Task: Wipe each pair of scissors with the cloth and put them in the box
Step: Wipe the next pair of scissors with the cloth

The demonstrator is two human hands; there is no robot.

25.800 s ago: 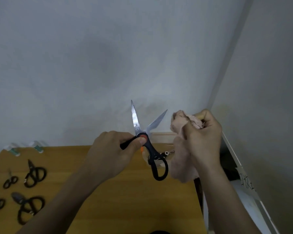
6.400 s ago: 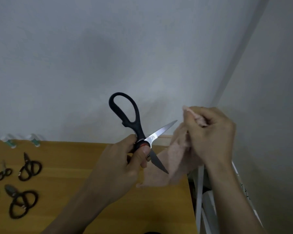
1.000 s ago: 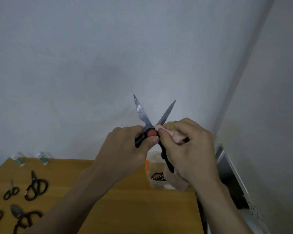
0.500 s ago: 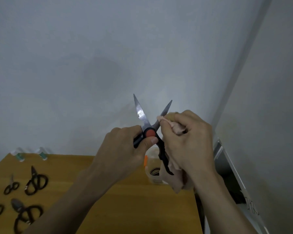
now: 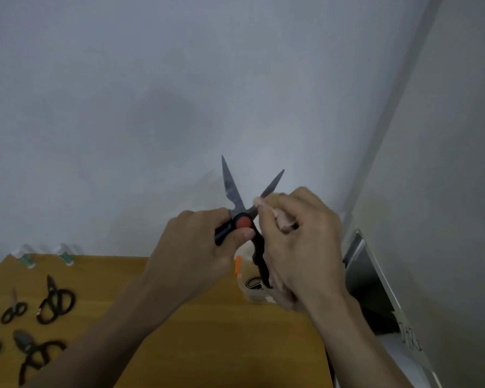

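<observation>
Scissors: the scissors [image 5: 237,203] were held up in the air above the table [image 5: 179,331], blades spread wide and pointing up at the wall.
Left hand: the left hand [image 5: 196,253] gripped one black handle, with its thumb just under the red pivot.
Right hand: the right hand [image 5: 300,242] pinched the cloth [image 5: 283,218] against the right blade, close to the pivot.
Hidden: most of the cloth was inside the right hand; only a pink bit stuck out near the blade. The handle loops were behind both hands. The lower part of the right blade was behind the cloth and fingers.
Box: a pale tub [image 5: 249,287] sat on the table below the hands. The hands covered much of it, so I could not tell if it was the box.
Cut off: more scissors [image 5: 55,302] lay on the table's left part. One pair at the left edge of the view was cut off, and all were blurry.
Hard to see: two small green-capped things [image 5: 65,256] stood at the table's back edge, too blurry to name.
Edges: the table's right edge ran just below the right arm, with a dark gap beside it.
Open room: bare wood lay between the arms and the other scissors.
</observation>
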